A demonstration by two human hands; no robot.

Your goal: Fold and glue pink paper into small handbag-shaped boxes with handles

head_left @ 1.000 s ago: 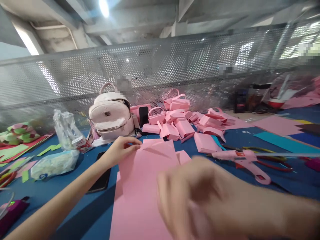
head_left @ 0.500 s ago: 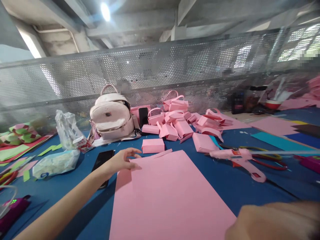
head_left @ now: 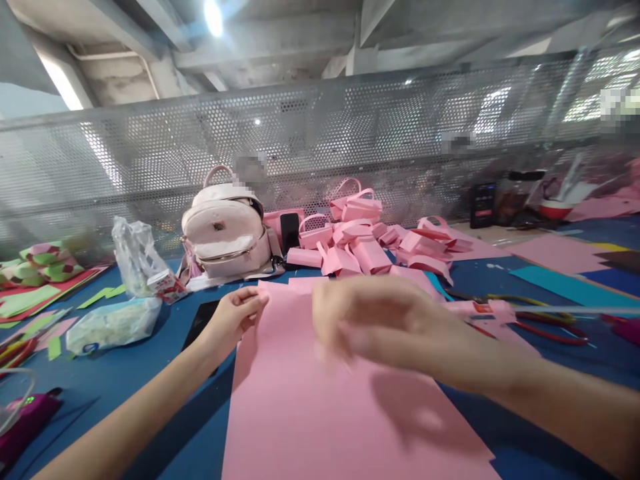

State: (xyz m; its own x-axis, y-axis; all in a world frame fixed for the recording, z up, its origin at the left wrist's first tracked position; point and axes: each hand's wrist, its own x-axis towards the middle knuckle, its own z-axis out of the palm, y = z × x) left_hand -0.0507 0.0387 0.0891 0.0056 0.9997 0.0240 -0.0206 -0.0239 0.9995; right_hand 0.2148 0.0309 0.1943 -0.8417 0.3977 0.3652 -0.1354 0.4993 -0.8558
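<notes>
My left hand (head_left: 237, 319) pinches the far left corner of a large pink paper sheet (head_left: 320, 413), which is slightly lifted there. Over the far part of the sheet hovers my right hand (head_left: 375, 317), its fingers curled and smeared by motion; whether anything is in them cannot be made out. The hand's shadow falls on the paper below it. A pink glue gun (head_left: 487, 310) lies to the right, partly hidden behind my right forearm. Under my left wrist shows a dark phone (head_left: 200, 320).
Pink folded paper boxes with handles (head_left: 355, 233) are heaped at the back, beside a pale backpack (head_left: 223, 233). Red-handled pliers (head_left: 550, 327) lie at right. On the left are a plastic packet (head_left: 115, 327), a clear bag (head_left: 135, 257) and a purple device (head_left: 30, 427).
My right hand has swung from the lower right corner up over the sheet. My left hand now grips the sheet's corner, which has risen and covers the small pink box behind it.
</notes>
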